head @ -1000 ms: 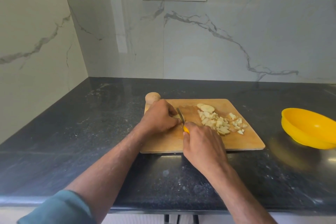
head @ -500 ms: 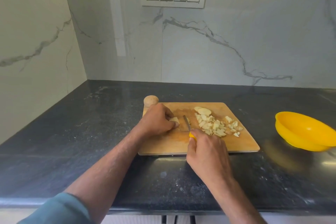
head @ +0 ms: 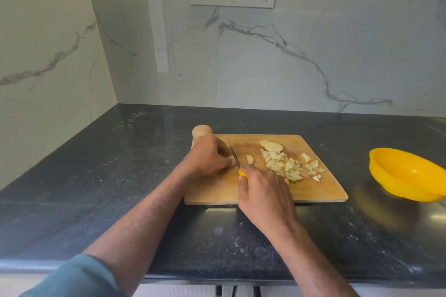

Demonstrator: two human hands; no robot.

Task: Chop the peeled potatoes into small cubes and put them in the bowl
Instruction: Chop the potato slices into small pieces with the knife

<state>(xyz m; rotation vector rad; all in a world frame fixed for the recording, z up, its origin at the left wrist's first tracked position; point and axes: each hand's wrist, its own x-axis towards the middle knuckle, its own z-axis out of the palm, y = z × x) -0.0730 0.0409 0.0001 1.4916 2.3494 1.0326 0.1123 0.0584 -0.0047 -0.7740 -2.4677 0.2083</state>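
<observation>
On the dark bench [head: 101,176] lies a wooden board [head: 321,188]. The left hand [head: 207,157] curls its fingers over a bit of potato [head: 231,157] on the board; most of that bit is hidden. The right hand [head: 263,194] grips a knife [head: 236,160] with a yellow handle, and its blade is just beside the left fingers. A pile of small potato cubes [head: 289,166] and two round slices [head: 272,146] lie on the board. The yellow bowl [head: 407,173] sits well apart, to the right.
</observation>
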